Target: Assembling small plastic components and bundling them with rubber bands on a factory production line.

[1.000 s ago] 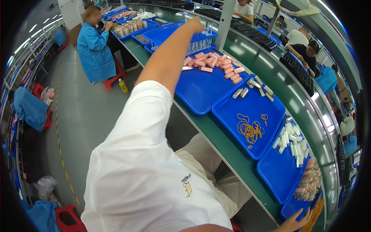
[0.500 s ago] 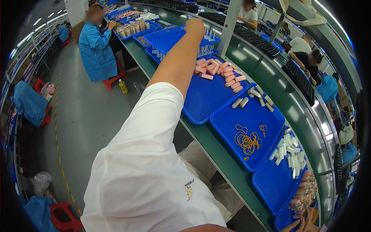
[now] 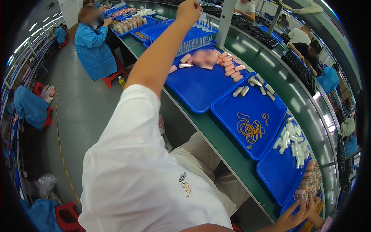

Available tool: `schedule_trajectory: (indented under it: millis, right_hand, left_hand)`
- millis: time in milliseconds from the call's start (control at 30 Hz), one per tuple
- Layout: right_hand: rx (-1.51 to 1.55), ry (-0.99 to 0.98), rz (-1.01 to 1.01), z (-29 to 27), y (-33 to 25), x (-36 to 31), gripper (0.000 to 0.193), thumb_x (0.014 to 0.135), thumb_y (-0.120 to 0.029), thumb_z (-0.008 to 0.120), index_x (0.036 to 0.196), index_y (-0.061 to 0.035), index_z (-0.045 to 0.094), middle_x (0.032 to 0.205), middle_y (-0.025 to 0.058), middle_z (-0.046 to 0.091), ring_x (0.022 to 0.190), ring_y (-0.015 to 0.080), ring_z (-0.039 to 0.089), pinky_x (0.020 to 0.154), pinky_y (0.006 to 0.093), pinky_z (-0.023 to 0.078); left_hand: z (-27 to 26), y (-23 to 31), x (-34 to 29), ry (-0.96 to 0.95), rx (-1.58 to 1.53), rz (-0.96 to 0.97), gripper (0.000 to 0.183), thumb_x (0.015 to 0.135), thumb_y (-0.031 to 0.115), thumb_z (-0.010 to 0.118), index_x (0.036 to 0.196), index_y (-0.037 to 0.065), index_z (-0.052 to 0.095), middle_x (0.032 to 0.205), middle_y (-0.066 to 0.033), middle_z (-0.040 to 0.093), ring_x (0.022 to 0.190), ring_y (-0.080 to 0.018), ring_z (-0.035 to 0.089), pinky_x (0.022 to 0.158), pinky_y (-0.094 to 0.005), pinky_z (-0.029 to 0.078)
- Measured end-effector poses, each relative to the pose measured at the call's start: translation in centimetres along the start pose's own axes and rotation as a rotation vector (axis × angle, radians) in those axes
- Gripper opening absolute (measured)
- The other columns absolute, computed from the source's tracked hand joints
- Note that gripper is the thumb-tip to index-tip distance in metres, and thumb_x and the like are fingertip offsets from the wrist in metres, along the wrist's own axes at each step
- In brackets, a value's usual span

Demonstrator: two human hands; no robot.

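My left hand (image 3: 188,12) reaches far across, over a blue tray (image 3: 162,30) stacked above rows of upright clear tubes (image 3: 205,25). Its fingers pinch a small translucent piece (image 3: 202,15), mostly hidden by the hand. Low at the right, my right hand (image 3: 290,217) has its fingers against the near end of a bundle of pink-and-clear tubes (image 3: 310,178); its grip is partly hidden. Another person's hand (image 3: 316,216), below a pinkish sleeve, is right beside it. Pink pieces (image 3: 231,69) lie at the far end of a second blue tray (image 3: 197,92).
Another blue tray (image 3: 228,116) carries silver cylinders (image 3: 241,91) and yellow rubber bands (image 3: 250,131). White tubes (image 3: 295,141) lie in the tray (image 3: 276,174) beside it. A grey post (image 3: 226,23) rises at the table's far edge. A co-worker in blue (image 3: 92,46) sits further along.
My left hand has risen off the far tray and moved slightly left. My right hand has moved up toward the bundle. The whole view has shifted slightly.
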State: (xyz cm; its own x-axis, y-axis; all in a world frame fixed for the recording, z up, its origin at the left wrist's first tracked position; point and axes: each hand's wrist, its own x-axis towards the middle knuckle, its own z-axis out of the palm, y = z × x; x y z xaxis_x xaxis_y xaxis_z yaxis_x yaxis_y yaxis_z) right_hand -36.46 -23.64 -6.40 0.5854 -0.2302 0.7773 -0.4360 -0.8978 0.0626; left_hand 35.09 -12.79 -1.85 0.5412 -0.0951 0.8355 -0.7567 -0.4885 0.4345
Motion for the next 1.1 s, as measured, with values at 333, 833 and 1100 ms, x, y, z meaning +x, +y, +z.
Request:
schedule_trajectory:
  millis: [333,833,1100]
  right_hand:
    - [0.048,-0.511,0.149,6.1,-2.8,4.7,0.037,0.089,-0.005,0.058,0.126,-0.0006,0.057,0.129,0.0188,0.056,0.119,0.0362,0.053,0.100,0.0425,0.042]
    - [0.072,-0.546,0.157,9.9,0.0,3.7,0.040,0.086,-0.009,0.063,0.125,-0.0025,0.056,0.129,0.0183,0.055,0.118,0.0371,0.054,0.098,0.0417,0.045]
    - [0.194,-0.721,0.127,13.5,0.4,7.1,0.042,0.083,-0.003,0.063,0.124,-0.0028,0.058,0.121,0.0190,0.057,0.110,0.0369,0.056,0.095,0.0421,0.047]
  left_hand:
    - [-17.2,16.7,-21.7,-0.770,-0.653,0.158,0.006,0.084,0.002,0.067,0.089,0.004,0.064,0.089,-0.0060,0.067,0.083,-0.0159,0.065,0.073,-0.0291,0.052]
    - [-15.7,19.8,-33.6,-0.677,-0.531,0.267,0.077,0.072,0.002,0.079,0.139,0.004,0.040,0.123,-0.0105,0.061,0.091,-0.0216,0.057,0.084,-0.0324,0.047]
    - [-15.9,19.5,-34.8,-0.691,-0.630,0.038,0.083,0.067,0.000,0.083,0.137,0.008,0.037,0.124,-0.0121,0.058,0.087,-0.0164,0.059,0.084,-0.0328,0.049]
